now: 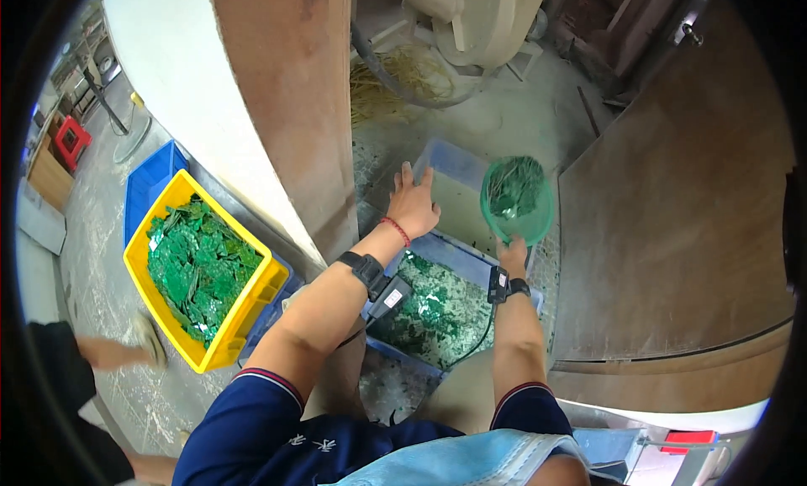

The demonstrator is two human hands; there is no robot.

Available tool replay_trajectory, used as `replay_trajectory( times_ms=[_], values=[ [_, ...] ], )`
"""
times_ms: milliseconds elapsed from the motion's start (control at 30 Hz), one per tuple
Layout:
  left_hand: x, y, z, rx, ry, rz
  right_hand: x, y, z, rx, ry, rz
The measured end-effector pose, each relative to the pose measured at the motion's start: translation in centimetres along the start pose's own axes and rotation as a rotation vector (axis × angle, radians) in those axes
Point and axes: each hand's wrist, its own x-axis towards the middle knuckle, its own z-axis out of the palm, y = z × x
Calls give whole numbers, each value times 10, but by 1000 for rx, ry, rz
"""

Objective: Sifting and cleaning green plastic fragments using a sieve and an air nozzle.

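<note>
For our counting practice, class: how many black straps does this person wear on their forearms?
2: one black strap near the left hand, another black strap near the right hand, which grips a round green container. None seem hidden.

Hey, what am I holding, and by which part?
Your right hand holds the round green strainer by its near rim; your left hand holds nothing.

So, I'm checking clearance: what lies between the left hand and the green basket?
In the head view, part of the bluish tub with pale contents shows between the left hand and green basket.
</note>
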Motion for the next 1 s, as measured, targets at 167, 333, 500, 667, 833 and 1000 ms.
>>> replay_trajectory(
  times_ms=[167,333,500,667,833,1000],
  values=[
    [-1,-4,1,5,-51,-31,-15,-5,2,-213,-328,205],
    [0,-6,3,-29,-4,25,-11,3,1,-160,-373,254],
    [0,-8,0,-1,-55,-5,-9,16,-11,-82,-148,2],
    [-2,-7,4,21,-58,-9,-21,33,-4,-131,-44,-259],
    [-1,-5,5,3,-147,30,-22,29,-3,-308,-227,-17],
    [-2,-3,3,12,-207,-4,-23,13,1,-78,-72,-23]
  ],
)
